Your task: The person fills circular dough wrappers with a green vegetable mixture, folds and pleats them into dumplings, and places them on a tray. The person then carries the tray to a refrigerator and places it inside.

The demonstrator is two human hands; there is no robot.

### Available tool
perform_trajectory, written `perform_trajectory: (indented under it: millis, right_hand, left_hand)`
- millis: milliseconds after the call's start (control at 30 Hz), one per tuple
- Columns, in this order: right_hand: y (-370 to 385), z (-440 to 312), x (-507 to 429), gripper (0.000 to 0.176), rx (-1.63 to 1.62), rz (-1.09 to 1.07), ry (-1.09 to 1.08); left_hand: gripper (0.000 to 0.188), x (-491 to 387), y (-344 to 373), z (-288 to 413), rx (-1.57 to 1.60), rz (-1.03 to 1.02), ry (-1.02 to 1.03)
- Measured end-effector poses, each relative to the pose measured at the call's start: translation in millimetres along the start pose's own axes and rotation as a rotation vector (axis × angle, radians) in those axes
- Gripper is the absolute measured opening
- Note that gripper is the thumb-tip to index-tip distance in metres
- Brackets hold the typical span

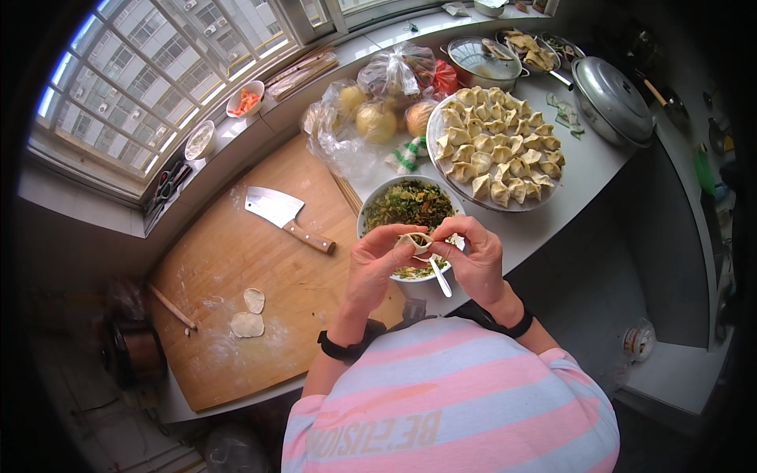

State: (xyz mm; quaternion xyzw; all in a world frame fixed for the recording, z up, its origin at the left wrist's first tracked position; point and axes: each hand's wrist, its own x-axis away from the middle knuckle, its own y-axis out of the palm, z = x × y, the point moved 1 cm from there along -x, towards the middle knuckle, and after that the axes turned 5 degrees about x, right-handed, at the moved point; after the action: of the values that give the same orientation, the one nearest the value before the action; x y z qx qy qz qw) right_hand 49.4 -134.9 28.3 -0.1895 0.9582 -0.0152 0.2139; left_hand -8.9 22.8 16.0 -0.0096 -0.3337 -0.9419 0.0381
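Note:
Between my left hand (378,260) and my right hand (473,254), the fingers of both grip a filled dumpling wrapper (416,241), partly folded, with green filling showing in its opening. Directly beneath them is a white bowl of chopped green filling (408,201), a metal spoon (440,277) leaning at its near edge. Beyond the bowl, a round tray (436,151) carries many shaped dumplings (501,155). Flat dough wrappers (248,324) lie on the floured wooden board (284,366) to the left, with a rolling pin (172,307) near the board's left edge.
A cleaver (284,213) lies on the board beyond my left hand. Plastic bags of fruit (376,121) and a green-white cloth (407,155) stand behind the bowl. Lidded pans (615,97) are at the back right. Small bowls (200,141) and scissors (162,188) rest on the windowsill.

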Motion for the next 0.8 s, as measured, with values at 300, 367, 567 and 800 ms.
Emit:
perform_trajectory:
  millis: [300,367,567,800]
  right_hand:
    - [-2.0,2.3,-2.6,0.031,0.138,-0.094,-0.070]
    - [-0.9,1.5,-3.1,0.032,0.134,-0.085,-0.033]
    - [-0.8,-5.0,-7.0,0.030,0.362,-0.057,-0.146]
    - [1.3,-4.1,-6.9,0.023,0.441,-0.074,-0.270]
  left_hand:
    - [0.024,-1.7,-2.9,-2.6,-0.068,0.062,0.027]
    - [0.024,-1.4,-3.6,-3.8,-0.094,0.058,0.049]
    - [0.025,-0.8,-2.3,-6.0,-0.101,0.026,0.060]
    - [0.025,-0.5,-0.7,-6.7,-0.069,0.050,0.054]
